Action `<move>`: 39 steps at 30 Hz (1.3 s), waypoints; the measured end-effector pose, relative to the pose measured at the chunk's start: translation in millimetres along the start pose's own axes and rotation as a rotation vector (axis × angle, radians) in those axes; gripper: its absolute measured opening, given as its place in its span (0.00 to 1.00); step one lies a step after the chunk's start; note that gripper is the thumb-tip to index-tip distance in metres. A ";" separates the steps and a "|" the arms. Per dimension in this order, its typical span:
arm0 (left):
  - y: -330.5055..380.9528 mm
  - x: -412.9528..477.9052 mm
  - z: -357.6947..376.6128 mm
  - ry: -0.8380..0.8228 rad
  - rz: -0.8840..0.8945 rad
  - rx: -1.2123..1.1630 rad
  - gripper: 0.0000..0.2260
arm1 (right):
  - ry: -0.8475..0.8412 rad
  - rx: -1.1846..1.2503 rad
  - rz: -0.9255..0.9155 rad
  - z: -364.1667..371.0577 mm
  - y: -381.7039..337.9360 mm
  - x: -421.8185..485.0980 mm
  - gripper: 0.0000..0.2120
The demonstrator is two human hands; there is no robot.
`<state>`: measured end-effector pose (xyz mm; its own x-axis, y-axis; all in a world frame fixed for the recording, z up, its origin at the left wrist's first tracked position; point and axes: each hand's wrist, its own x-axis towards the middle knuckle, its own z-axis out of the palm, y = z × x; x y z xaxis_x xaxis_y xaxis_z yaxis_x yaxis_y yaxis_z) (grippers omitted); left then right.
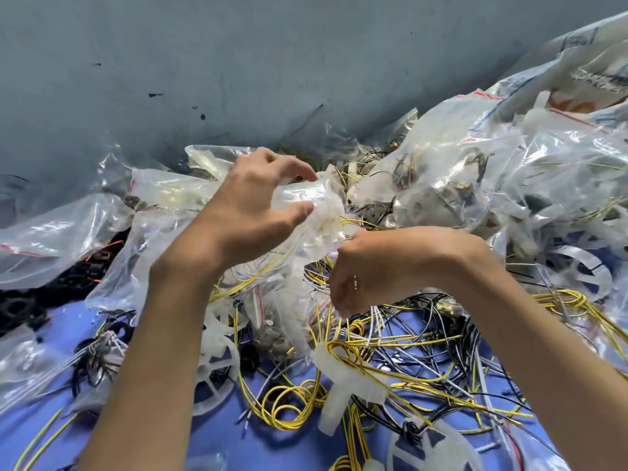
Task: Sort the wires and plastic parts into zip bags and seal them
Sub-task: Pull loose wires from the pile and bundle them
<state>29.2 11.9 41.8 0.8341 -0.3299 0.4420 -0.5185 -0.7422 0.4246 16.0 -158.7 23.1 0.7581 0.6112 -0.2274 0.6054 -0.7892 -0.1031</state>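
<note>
- At the far left a clear bag with a red seal line [51, 239] lies flat, with black parts [30, 300] showing beneath and beside it.
- Lower left, a bundle of white and grey wires [102, 348] rests on the blue tabletop [51, 419].
- The left hand [251, 205] is raised over the heap, pinching a clear zip bag [306, 198] between thumb and curled fingers; the bag hangs down across other bags.
- Below that forearm sits a white spoked plastic wheel [217, 362], half under bag film.
- Loose yellow wires [289, 402] coil on the tabletop near the centre, just beside a white T-shaped plastic part [343, 385].
- The right hand [373, 266], wearing a ring [355, 283], has its fingers curled, thumb side against the zip bag's bunched lower end; I cannot tell whether it grips the bag or the wires under it.
- A tangle of black and yellow wires [441, 351] spreads under the right forearm.
- On the right, filled bags [492, 171] pile up against the grey wall [204, 62].
</note>
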 end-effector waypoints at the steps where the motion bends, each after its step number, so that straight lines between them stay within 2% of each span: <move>1: 1.3 0.2 2.0 -0.017 0.011 0.029 0.15 | 0.034 -0.017 0.023 1.9 2.9 3.0 0.07; 4: 5.2 1.7 10.5 -0.101 0.022 0.120 0.21 | 0.092 -0.031 0.073 8.3 14.1 11.7 0.10; 8: 5.7 2.0 26.3 -0.236 -0.047 0.300 0.22 | -0.072 -0.013 0.106 19.4 20.9 19.8 0.10; 10: 3.9 2.8 30.6 -0.215 -0.115 0.306 0.20 | -0.088 -0.010 0.109 21.1 22.6 22.2 0.10; 13: 4.7 4.5 31.7 -0.050 -0.216 0.277 0.11 | -0.113 -0.034 0.115 23.5 21.7 22.3 0.09; 15: 7.3 4.6 31.2 0.028 -0.268 0.294 0.09 | -0.123 -0.045 0.116 26.6 20.6 22.6 0.08; 17: 9.1 2.6 30.9 0.032 -0.305 0.313 0.08 | -0.119 -0.056 0.114 28.9 19.6 24.2 0.09; 19: 8.7 1.1 31.1 0.020 -0.301 0.317 0.03 | -0.113 -0.074 0.120 29.1 18.9 24.7 0.09; 24: 8.6 1.8 27.1 -0.010 -0.288 0.265 0.07 | -0.086 -0.125 0.120 30.3 17.0 24.9 0.03; 28: 7.9 1.3 26.5 -0.029 -0.282 0.246 0.06 | -0.062 -0.126 0.115 31.0 15.4 26.1 0.12; 34: 9.1 0.0 20.1 -0.064 -0.268 0.191 0.08 | -0.011 -0.114 0.077 30.8 17.2 23.5 0.02; 39: 11.0 -1.0 11.6 -0.043 -0.235 0.129 0.09 | 0.055 -0.043 0.111 15.6 20.5 14.3 0.11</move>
<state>24.9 -2.7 36.8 0.9374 -0.1619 0.3082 -0.2836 -0.8686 0.4063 35.4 -167.1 2.6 0.8325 0.5234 -0.1818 0.5258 -0.8497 -0.0386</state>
